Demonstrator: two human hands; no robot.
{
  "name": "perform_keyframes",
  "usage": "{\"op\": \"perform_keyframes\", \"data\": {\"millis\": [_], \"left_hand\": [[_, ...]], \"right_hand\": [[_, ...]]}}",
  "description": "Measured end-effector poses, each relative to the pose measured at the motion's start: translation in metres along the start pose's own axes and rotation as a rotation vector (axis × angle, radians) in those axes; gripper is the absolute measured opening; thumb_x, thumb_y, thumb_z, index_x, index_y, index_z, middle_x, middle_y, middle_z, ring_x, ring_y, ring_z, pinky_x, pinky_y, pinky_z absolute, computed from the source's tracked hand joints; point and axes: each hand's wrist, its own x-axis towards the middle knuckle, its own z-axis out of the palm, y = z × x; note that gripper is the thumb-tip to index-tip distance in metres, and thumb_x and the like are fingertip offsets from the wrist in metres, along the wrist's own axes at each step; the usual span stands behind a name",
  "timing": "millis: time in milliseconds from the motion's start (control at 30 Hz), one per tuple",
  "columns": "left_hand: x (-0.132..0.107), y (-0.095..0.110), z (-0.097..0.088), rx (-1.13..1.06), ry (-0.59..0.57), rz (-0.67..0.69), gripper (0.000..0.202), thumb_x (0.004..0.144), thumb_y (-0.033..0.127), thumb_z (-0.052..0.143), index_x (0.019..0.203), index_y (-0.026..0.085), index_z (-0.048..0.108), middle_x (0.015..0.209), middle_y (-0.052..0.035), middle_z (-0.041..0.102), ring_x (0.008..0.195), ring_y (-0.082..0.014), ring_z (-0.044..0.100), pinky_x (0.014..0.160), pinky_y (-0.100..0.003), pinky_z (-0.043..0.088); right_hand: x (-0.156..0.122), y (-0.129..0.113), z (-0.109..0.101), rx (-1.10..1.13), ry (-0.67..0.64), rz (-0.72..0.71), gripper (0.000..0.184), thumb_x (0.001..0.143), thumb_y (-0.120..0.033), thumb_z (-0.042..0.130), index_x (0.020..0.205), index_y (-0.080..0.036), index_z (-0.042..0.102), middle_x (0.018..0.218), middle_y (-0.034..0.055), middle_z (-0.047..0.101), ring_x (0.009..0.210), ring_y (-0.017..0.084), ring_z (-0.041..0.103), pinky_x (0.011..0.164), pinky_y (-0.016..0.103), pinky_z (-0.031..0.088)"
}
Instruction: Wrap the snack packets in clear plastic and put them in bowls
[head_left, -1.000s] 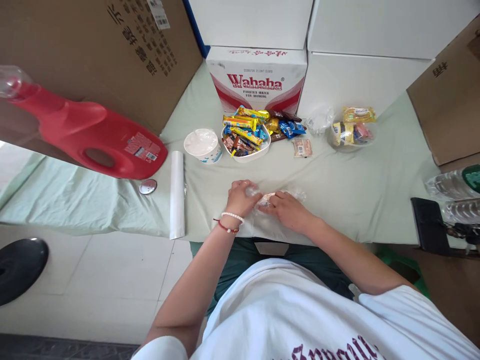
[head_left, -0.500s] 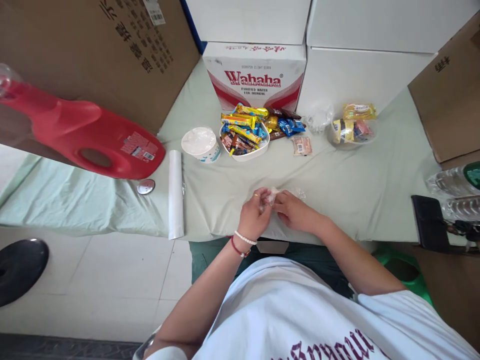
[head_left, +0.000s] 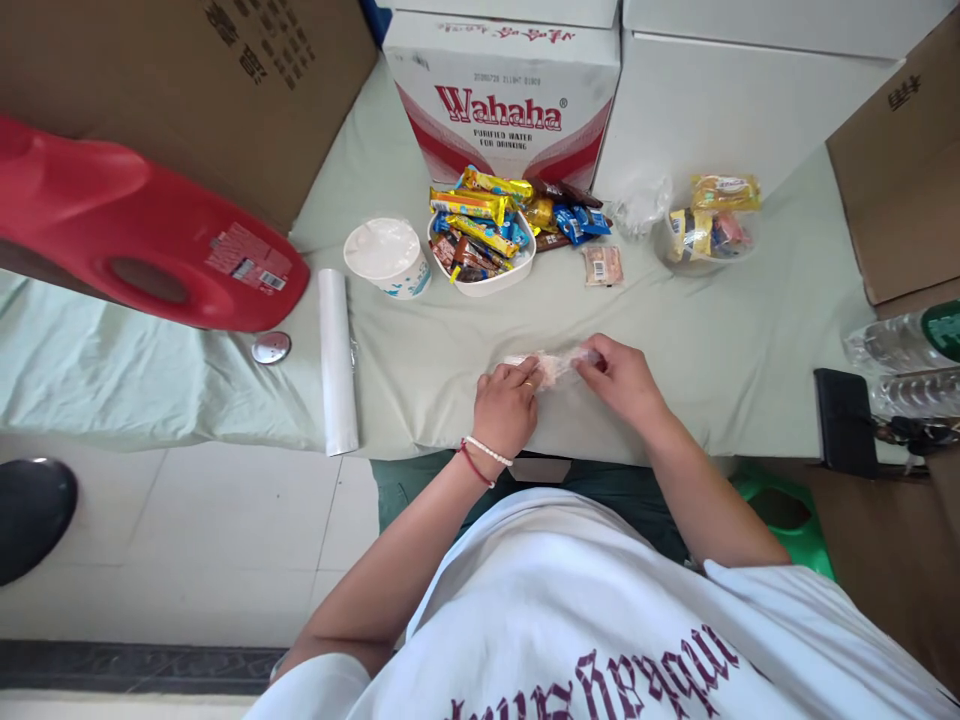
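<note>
A small pinkish packet (head_left: pixel 549 369) wrapped in clear plastic film lies on the cloth in front of me. My left hand (head_left: pixel 506 405), with a ring and bracelets, presses its fingers onto the near left side of this packet and holds it down. On the other side, my right hand (head_left: pixel 621 380) pinches the twisted end of the clear film between thumb and fingers. Farther back lies a similar pinkish packet (head_left: pixel 603 266) with a barcode label. The roll of plastic film (head_left: pixel 339 360) rests at the left, apart from both hands.
A white dish (head_left: pixel 491 287) heaped with wrapped snacks stands behind my hands, beside a film-covered paper tub (head_left: pixel 386 258). Right of it are crumpled film (head_left: pixel 643 207) and a clear bowl (head_left: pixel 709 255) of snacks. A red jug (head_left: pixel 165 240) lies left; a phone (head_left: pixel 846 422) and bottles (head_left: pixel 904 345) sit right.
My right hand has moved right, away from my left, drawing out the film's end. My left hand has flattened over the packet, which now shows more. The view has shifted slightly.
</note>
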Motion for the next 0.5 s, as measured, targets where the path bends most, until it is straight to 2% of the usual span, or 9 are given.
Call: {"op": "perform_keyframes", "data": {"millis": [67, 133, 200, 300, 367, 400, 500], "left_hand": [[-0.001, 0.001, 0.003, 0.023, 0.032, -0.006, 0.037, 0.093, 0.015, 0.051, 0.121, 0.024, 0.074, 0.146, -0.006, 0.065, 0.123, -0.0344, 0.056, 0.094, -0.054, 0.045], [-0.003, -0.003, 0.005, 0.018, 0.044, 0.015, 0.033, 0.092, 0.015, 0.052, 0.114, 0.02, 0.076, 0.138, -0.0112, 0.069, 0.13, -0.0363, 0.054, 0.101, -0.057, 0.045], [-0.008, -0.013, 0.004, -0.046, 0.049, 0.1, 0.031, 0.088, 0.014, 0.053, 0.11, 0.017, 0.076, 0.126, -0.0142, 0.073, 0.135, -0.0351, 0.053, 0.108, -0.057, 0.045], [-0.024, -0.037, -0.003, -0.211, 0.162, 0.217, 0.035, 0.087, 0.011, 0.05, 0.111, 0.02, 0.074, 0.125, -0.0107, 0.073, 0.136, -0.0272, 0.056, 0.115, -0.053, 0.046], [-0.037, -0.056, -0.008, -0.277, 0.332, 0.173, 0.031, 0.091, 0.011, 0.048, 0.106, 0.021, 0.073, 0.128, -0.0084, 0.073, 0.136, -0.0249, 0.057, 0.113, -0.051, 0.05], [-0.042, -0.065, -0.01, -0.278, 0.414, 0.108, 0.028, 0.092, 0.011, 0.049, 0.102, 0.022, 0.073, 0.125, -0.0081, 0.074, 0.132, -0.0248, 0.06, 0.111, -0.051, 0.051], [-0.049, -0.089, -0.006, -0.157, 0.536, -0.049, 0.019, 0.093, 0.013, 0.053, 0.093, 0.021, 0.071, 0.105, -0.0082, 0.078, 0.117, -0.0262, 0.066, 0.105, -0.051, 0.052]], "right_hand": [[0.015, -0.022, 0.007, -0.023, -0.029, -0.059, 0.014, 0.097, -0.026, 0.054, 0.099, -0.018, 0.066, 0.09, 0.0056, 0.067, 0.082, 0.02, 0.06, 0.076, 0.03, 0.045], [0.026, -0.042, 0.022, -0.11, -0.075, -0.118, 0.016, 0.099, -0.02, 0.05, 0.101, -0.017, 0.065, 0.098, 0.0083, 0.067, 0.086, 0.021, 0.06, 0.076, 0.03, 0.043], [0.032, -0.056, 0.039, -0.198, -0.12, -0.158, 0.021, 0.102, -0.019, 0.044, 0.107, -0.015, 0.064, 0.108, 0.0116, 0.065, 0.088, 0.022, 0.059, 0.076, 0.031, 0.043], [0.027, -0.063, 0.06, -0.293, -0.089, -0.234, 0.029, 0.107, -0.035, 0.043, 0.111, -0.014, 0.062, 0.113, 0.0156, 0.061, 0.098, 0.027, 0.057, 0.083, 0.037, 0.046], [0.021, -0.063, 0.068, -0.348, -0.039, -0.279, 0.039, 0.104, -0.049, 0.049, 0.113, -0.013, 0.062, 0.113, 0.0173, 0.06, 0.104, 0.032, 0.054, 0.088, 0.042, 0.046], [0.018, -0.063, 0.072, -0.373, -0.021, -0.287, 0.043, 0.101, -0.053, 0.054, 0.115, -0.013, 0.061, 0.112, 0.0177, 0.06, 0.105, 0.033, 0.053, 0.088, 0.044, 0.047], [0.014, -0.065, 0.079, -0.413, 0.009, -0.267, 0.049, 0.092, -0.051, 0.07, 0.121, -0.012, 0.059, 0.112, 0.0168, 0.06, 0.103, 0.033, 0.051, 0.086, 0.045, 0.049]]}}
